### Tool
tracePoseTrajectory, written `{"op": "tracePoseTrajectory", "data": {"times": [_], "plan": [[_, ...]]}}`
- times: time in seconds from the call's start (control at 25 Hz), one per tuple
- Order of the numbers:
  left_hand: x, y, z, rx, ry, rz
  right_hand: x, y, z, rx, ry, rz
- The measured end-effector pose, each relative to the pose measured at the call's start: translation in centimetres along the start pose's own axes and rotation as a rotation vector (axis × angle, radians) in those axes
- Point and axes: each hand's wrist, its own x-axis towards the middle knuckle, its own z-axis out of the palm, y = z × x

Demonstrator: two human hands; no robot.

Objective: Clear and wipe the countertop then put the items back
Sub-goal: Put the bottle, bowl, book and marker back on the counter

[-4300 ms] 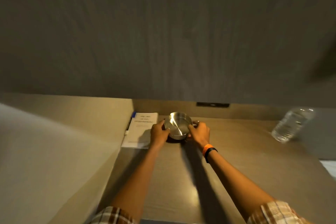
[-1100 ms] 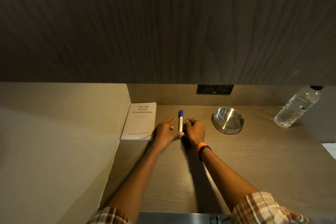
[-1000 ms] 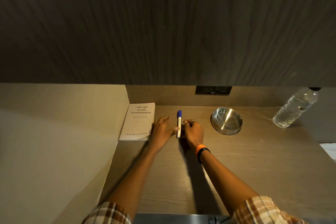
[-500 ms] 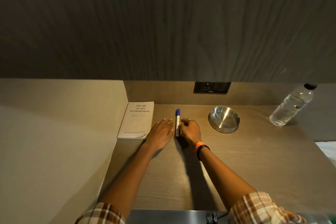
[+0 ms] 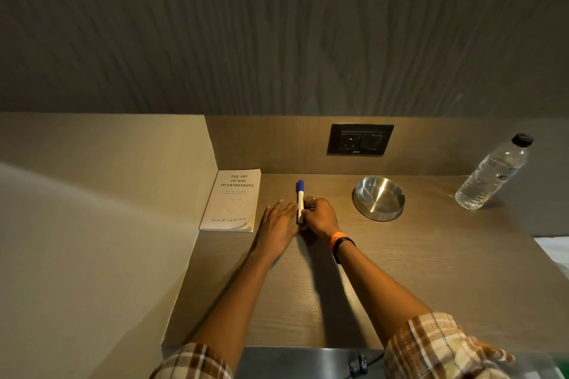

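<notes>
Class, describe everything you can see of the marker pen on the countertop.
The marker pen has a white barrel and a blue cap, apparently plastic. It lies flat on the wooden countertop, capped end pointing toward the back wall, between the book and the steel bowl. The right hand touches its lower barrel; the left hand lies flat alongside.

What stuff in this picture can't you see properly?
Head view only:
- Marker: its lower end is hidden between the left hand and right hand.
- Book: the small subtitle print is too tiny to read.
- Water bottle: label too small to read.
- Black object at the bottom edge: cut off, unidentifiable.
</notes>
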Motion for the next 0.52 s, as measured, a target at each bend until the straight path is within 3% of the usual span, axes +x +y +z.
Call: {"op": "tracePoseTrajectory", "data": {"times": [0.52], "plan": [[0.17,0.17,-0.38,-0.071,0.020,-0.039,0.38,0.16,0.75,-0.085,0.015,-0.010]]}}
